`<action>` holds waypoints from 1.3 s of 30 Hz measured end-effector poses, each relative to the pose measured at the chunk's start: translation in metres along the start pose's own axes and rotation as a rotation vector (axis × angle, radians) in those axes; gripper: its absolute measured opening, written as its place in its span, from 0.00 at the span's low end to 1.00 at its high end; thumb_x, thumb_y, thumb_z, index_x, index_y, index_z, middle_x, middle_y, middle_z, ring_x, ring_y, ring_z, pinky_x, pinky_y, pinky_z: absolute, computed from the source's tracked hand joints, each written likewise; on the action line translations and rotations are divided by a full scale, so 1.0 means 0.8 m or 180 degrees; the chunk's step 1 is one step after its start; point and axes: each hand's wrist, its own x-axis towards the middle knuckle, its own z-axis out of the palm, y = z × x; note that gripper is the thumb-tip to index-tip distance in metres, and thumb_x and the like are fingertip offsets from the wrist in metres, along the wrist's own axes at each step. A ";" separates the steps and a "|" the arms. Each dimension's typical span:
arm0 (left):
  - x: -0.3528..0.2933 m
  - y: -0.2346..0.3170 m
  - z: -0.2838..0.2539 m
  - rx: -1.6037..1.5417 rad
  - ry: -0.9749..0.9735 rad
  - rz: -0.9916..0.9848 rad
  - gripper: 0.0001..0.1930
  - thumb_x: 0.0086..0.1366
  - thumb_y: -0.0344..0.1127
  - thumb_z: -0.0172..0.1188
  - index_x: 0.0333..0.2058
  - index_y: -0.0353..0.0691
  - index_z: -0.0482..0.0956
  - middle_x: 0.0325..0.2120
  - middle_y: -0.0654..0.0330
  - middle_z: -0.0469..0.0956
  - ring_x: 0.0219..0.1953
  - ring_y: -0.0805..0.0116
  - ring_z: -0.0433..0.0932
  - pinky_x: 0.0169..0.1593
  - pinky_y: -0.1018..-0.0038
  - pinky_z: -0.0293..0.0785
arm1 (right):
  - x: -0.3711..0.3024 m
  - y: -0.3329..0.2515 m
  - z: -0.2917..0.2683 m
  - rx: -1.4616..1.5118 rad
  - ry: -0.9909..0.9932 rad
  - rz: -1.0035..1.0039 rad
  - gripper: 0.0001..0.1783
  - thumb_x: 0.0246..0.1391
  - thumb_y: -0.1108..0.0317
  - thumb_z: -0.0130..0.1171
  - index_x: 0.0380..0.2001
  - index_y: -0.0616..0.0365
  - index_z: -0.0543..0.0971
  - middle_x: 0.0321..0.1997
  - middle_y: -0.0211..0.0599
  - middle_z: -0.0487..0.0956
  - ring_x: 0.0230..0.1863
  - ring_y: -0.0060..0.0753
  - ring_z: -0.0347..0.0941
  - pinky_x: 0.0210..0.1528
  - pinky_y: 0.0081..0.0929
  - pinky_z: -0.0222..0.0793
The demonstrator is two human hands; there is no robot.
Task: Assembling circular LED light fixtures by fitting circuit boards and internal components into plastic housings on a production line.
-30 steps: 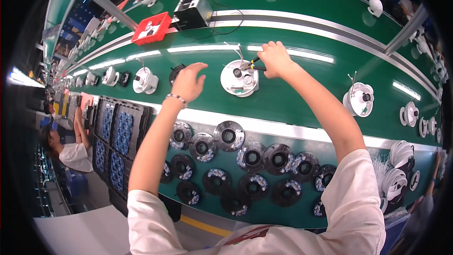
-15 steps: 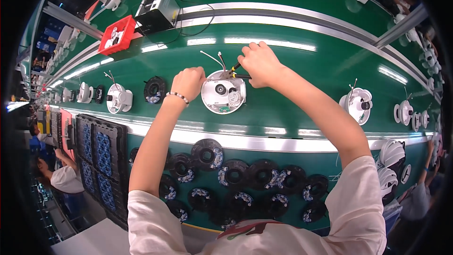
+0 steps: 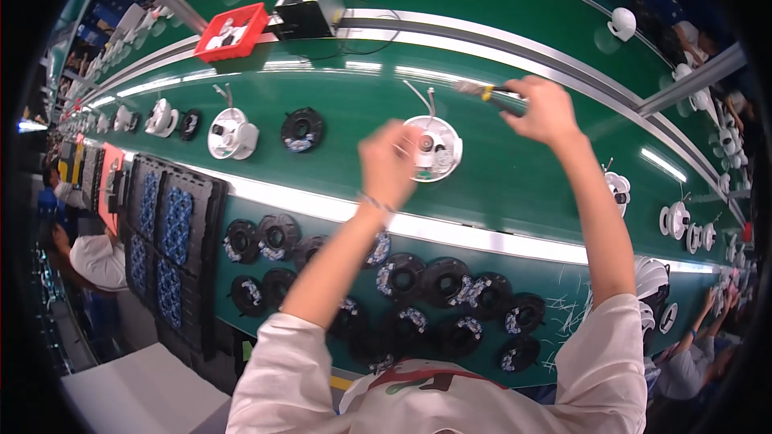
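A round white camera housing point(image 3: 448, 162) lies on the green belt in front of me, with a dark lens in its middle and wires standing up from its far side. My left hand point(image 3: 390, 162) is at its left edge and partly covers it. Motion smears those fingers, so I cannot tell whether they hold anything. To the right of the housing, my right hand point(image 3: 543, 108) is closed round the handles of cutting pliers point(image 3: 492, 95) with black and yellow grips. The pliers' jaws point left and are apart from the housing.
More white housings point(image 3: 233, 135) stand along the belt on both sides. A black ring point(image 3: 302, 130) lies to the left, and several rings with blue boards point(image 3: 400, 275) cover the near bench. White scraps point(image 3: 567, 305), a red bin point(image 3: 233, 32), a black tray point(image 3: 205, 265) and co-workers are around.
My right hand has drawn the pliers away from the housing, up and to the right. My left hand has shifted over the housing's near left part. The whole view has turned somewhat.
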 end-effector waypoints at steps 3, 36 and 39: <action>-0.082 0.050 0.035 -0.0571 -0.1807 0.0557 0.11 0.44 0.30 0.62 0.30 0.40 0.78 0.26 0.55 0.77 0.31 0.61 0.76 0.36 0.73 0.71 | -0.011 0.013 -0.035 0.0142 0.0561 0.0442 0.20 0.30 0.62 0.61 0.33 0.52 0.76 0.26 0.36 0.75 0.29 0.39 0.72 0.32 0.30 0.67; -0.158 -0.100 -0.226 0.2183 -0.1651 -0.0099 0.17 0.46 0.43 0.61 0.31 0.39 0.72 0.29 0.57 0.71 0.29 0.57 0.74 0.32 0.67 0.71 | 0.050 -0.232 0.051 0.1652 0.0096 -0.0486 0.26 0.28 0.63 0.63 0.37 0.59 0.74 0.33 0.39 0.72 0.36 0.40 0.68 0.39 0.31 0.65; -0.104 -0.094 -0.258 0.1956 -0.0982 0.0159 0.09 0.49 0.39 0.57 0.26 0.39 0.75 0.20 0.56 0.75 0.22 0.58 0.75 0.26 0.68 0.71 | 0.102 -0.262 0.084 0.1059 -0.0144 -0.0538 0.27 0.28 0.64 0.63 0.39 0.58 0.72 0.35 0.39 0.71 0.41 0.40 0.66 0.45 0.32 0.61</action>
